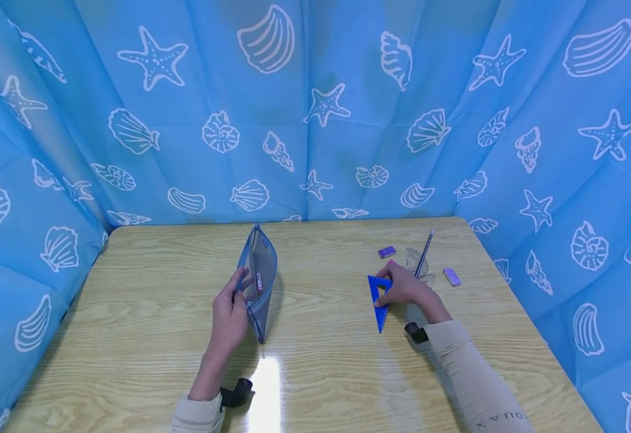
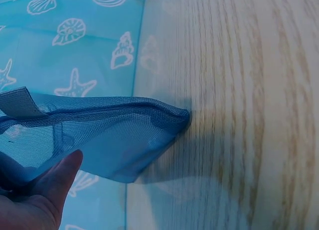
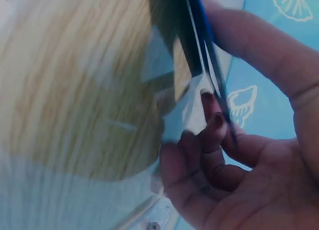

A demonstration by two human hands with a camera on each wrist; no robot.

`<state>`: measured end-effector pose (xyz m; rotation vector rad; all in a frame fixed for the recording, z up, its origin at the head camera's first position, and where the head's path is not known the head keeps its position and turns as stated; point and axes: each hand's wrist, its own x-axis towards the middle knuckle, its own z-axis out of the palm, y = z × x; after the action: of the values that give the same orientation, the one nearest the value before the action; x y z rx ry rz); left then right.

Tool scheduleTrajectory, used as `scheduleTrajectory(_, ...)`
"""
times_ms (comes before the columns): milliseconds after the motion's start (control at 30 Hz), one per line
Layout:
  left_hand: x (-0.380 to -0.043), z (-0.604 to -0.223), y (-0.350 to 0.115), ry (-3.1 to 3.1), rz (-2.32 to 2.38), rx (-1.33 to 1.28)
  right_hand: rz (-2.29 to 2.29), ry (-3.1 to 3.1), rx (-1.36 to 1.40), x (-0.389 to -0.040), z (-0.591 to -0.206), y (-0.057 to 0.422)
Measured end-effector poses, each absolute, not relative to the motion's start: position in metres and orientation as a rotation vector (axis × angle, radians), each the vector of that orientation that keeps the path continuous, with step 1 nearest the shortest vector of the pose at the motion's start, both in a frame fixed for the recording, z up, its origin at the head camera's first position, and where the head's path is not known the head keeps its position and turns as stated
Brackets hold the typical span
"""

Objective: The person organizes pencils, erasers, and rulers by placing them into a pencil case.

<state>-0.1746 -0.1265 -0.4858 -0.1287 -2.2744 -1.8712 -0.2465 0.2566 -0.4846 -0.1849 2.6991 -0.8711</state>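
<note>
On the left, my left hand (image 1: 230, 316) grips the side of a blue-grey mesh zip pouch (image 1: 265, 255), thumb outside and fingers reaching in at its mouth. The pouch stands upright on the table with its zip undone, and a small pink-and-white item (image 1: 259, 282) shows inside. In the left wrist view, the thumb (image 2: 62, 177) presses the mesh edge. To the right, my right hand (image 1: 406, 285) pinches a blue set square (image 1: 381, 313), tilted up off the table. A pink patch shows at its fingertips; what it is I cannot tell.
Around the right hand lie a dark pencil (image 1: 425, 254), a clear protractor (image 1: 414, 258) partly under it, and two purple erasers, one behind (image 1: 387, 252) and one to the right (image 1: 452, 277). A blue shell-print curtain (image 1: 315, 150) encloses the wooden table (image 1: 147, 313).
</note>
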Motion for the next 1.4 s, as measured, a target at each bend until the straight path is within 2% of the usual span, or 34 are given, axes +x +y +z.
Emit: scheduleTrajectory(1400,-0.176,-0.488,-0.122,-2.225,-1.917,-0.157,-1.387,2.633,0.061,-0.236,-0.491,0.248)
